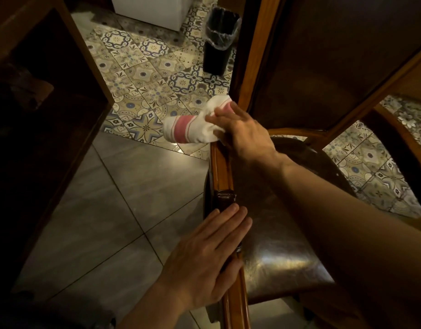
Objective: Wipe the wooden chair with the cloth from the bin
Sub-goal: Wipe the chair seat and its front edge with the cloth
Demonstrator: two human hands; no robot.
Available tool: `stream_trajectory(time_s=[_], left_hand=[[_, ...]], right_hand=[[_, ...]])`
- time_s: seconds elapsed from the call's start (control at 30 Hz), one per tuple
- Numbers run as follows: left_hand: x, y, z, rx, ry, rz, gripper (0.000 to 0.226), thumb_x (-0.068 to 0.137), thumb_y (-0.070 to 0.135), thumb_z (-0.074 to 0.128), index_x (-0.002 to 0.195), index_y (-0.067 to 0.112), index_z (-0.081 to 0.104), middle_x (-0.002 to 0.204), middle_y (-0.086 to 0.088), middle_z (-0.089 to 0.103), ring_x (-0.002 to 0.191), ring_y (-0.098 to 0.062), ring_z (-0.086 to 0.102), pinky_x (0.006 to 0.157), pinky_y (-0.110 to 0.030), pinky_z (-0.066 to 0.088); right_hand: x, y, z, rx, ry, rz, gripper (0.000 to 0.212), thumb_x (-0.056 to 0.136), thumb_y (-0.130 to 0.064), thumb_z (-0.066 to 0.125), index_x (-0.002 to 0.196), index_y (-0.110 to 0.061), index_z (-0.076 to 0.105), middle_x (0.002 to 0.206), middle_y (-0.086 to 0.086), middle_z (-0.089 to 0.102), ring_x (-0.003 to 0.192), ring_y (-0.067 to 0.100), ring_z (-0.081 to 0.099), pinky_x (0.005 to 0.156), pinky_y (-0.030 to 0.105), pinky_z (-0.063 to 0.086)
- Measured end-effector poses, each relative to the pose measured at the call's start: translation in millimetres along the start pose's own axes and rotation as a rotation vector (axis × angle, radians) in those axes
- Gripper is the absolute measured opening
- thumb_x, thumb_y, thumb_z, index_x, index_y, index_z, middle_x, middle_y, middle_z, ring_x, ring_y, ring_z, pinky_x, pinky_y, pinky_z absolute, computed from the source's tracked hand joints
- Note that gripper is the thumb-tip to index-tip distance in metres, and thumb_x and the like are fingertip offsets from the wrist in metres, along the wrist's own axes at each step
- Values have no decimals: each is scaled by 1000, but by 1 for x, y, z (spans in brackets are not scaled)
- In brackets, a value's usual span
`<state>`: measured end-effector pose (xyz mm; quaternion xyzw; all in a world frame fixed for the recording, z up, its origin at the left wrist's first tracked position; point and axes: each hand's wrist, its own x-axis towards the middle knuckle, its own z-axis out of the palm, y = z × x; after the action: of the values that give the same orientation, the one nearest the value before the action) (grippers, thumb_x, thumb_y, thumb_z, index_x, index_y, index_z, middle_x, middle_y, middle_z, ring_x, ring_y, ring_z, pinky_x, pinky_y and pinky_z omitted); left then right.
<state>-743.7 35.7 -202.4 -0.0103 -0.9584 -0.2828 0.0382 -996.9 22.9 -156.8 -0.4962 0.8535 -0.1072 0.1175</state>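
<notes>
The wooden chair [222, 169] has an orange-brown frame and a dark leather seat [276, 245], filling the right half of the view. My right hand [242, 131] presses a white cloth with pink stripes [193, 125] against the chair's left armrest, near where it meets the backrest post. Part of the cloth hangs off to the left of the rail. My left hand [209, 257] lies flat, fingers together, on the near end of the same armrest. It holds nothing.
A black bin [217, 48] with a clear plastic liner stands on the patterned tile floor behind the chair. Dark wooden furniture [50, 115] rises on the left. A white appliance [152, 10] stands at the top. Grey floor tiles lie between.
</notes>
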Motion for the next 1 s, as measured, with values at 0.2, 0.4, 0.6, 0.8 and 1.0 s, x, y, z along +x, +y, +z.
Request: stream_trajectory(time_s=[0.2,0.4,0.6,0.8,1.0], left_hand=[[-1,1,-2,74,-30,6,63,105,46,30,161,20,17,170,3,10,156,-14,2,125,-35,2],[0,2,-3,139,-48,-7,71,103,55,33,161,22,13,170,3,4,156,-13,-2,124,-37,5],[5,0,-12,182,-23,-21,70,104,58,28,161,22,10,170,2,4,155,-12,-5,124,-34,0],[-4,9,-1,115,-10,-53,71,104,56,32,161,24,8,170,4,2,155,-12,-5,123,-35,2],[-8,12,1,112,-29,-33,72,102,55,36,161,23,10,170,6,1,155,-12,-3,122,-34,2]], right_hand=[[-27,-6,-6,29,-81,-83,54,103,-23,54,152,-41,38,165,-9,27,156,19,4,121,54,23],[-67,-17,-11,41,-120,-139,53,103,-24,53,152,-38,40,165,-9,28,156,16,5,120,50,28],[-91,-25,-23,-26,-164,-211,51,103,-27,54,151,-40,41,164,-11,30,156,14,7,118,49,33],[-95,-21,-18,7,-190,-242,47,102,-29,57,147,-40,47,160,-13,38,155,12,13,117,45,36],[-92,-17,-7,91,-141,-143,53,100,-23,60,147,-44,45,161,-17,34,154,5,10,118,47,35]])
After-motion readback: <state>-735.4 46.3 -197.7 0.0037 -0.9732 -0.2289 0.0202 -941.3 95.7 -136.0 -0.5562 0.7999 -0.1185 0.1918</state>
